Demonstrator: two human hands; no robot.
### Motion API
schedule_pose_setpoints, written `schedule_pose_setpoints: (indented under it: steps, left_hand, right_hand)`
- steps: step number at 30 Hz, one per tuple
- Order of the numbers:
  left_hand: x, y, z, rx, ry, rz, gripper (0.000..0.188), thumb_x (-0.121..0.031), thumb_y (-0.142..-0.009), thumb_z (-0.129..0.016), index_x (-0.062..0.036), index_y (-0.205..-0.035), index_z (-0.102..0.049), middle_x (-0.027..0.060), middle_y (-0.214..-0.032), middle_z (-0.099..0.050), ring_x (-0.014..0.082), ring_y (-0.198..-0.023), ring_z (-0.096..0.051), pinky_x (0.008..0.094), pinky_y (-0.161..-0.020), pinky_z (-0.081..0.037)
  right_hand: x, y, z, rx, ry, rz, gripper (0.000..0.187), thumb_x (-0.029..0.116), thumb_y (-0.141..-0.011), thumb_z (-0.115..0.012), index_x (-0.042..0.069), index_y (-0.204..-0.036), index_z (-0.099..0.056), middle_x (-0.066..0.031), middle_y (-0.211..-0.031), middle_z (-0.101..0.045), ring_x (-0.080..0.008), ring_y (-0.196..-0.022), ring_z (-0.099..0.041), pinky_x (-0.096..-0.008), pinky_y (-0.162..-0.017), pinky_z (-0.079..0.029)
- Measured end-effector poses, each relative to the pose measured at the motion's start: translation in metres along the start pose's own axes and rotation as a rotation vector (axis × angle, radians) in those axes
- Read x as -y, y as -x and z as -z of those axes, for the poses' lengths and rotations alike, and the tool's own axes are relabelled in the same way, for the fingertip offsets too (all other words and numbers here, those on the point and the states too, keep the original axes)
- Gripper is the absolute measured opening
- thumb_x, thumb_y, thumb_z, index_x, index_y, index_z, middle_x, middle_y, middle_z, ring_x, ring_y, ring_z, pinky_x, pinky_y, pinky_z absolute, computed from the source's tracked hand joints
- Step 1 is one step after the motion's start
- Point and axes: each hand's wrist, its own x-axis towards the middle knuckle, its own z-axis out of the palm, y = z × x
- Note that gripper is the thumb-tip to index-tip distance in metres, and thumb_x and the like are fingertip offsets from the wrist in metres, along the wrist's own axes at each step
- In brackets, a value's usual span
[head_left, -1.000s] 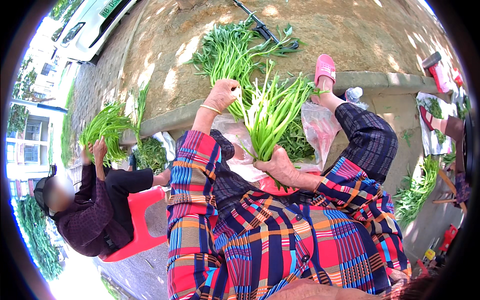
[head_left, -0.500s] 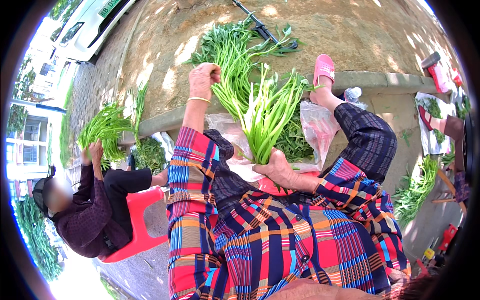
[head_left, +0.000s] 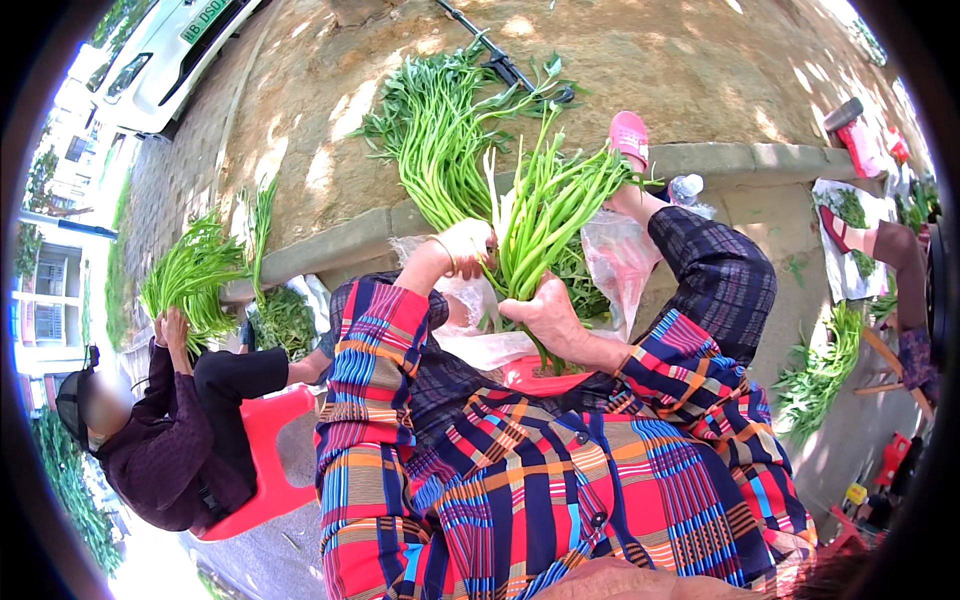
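Observation:
My right hand (head_left: 560, 320) is closed round the lower part of a bunch of long green vegetable stems (head_left: 545, 215), which fans out upward above my lap. At the bunch's left side, my left hand (head_left: 462, 250) has its fingers curled in against the stems; what lies between the fingertips is hidden. Just beyond it, a big heap of leafy green stems (head_left: 440, 140) lies across the kerb and the dirt. Below the bunch, cut leaves (head_left: 578, 285) rest on a clear plastic bag (head_left: 615, 260) between my knees.
At left, another person (head_left: 170, 440) on a red plastic stool (head_left: 270, 460) holds similar greens (head_left: 195, 285). A black pole (head_left: 505, 65) lies beyond the heap. A plastic bottle (head_left: 686, 188) stands by my pink shoe (head_left: 629, 135). More greens (head_left: 825, 370) lie at right near another person's leg (head_left: 900, 250).
My left hand has come down and right, from beside the far heap to the held bunch. My right hand keeps its grip on the stems. The whole view has shifted slightly.

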Motion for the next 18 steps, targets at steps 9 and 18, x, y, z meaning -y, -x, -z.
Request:
schedule_pose_setpoints:
  steps: [9, 18]
  left_hand:
    - [-0.041, 0.058, 0.026, -0.928, 0.124, -0.795, 0.011, -0.002, -0.078, -0.057, -0.0042, -0.087, -0.062, -0.0028, -0.068, -0.057, 0.0033, -0.057, -0.047, 0.017, -0.051, -0.038]
    - [-0.084, 0.077, 0.002, -0.747, 0.038, -0.955, 0.035, 0.005, -0.075, -0.053, -0.0072, -0.107, -0.057, -0.0063, -0.084, -0.056, 0.0015, -0.065, -0.039, 0.0147, -0.057, -0.034]
  right_hand:
    - [-0.04, 0.0, -0.013, 0.003, 0.006, -0.04, 0.048, 0.021, -0.06, -0.06, 0.0, -0.102, -0.05, -0.0152, -0.075, -0.059, -0.027, -0.071, -0.057, -0.0332, -0.066, -0.043]
    - [-0.019, 0.001, -0.001, 0.129, 0.366, -0.214, 0.048, 0.021, -0.059, -0.06, -0.002, -0.1, -0.05, -0.0218, -0.07, -0.057, -0.0353, -0.069, -0.057, -0.0404, -0.065, -0.044]
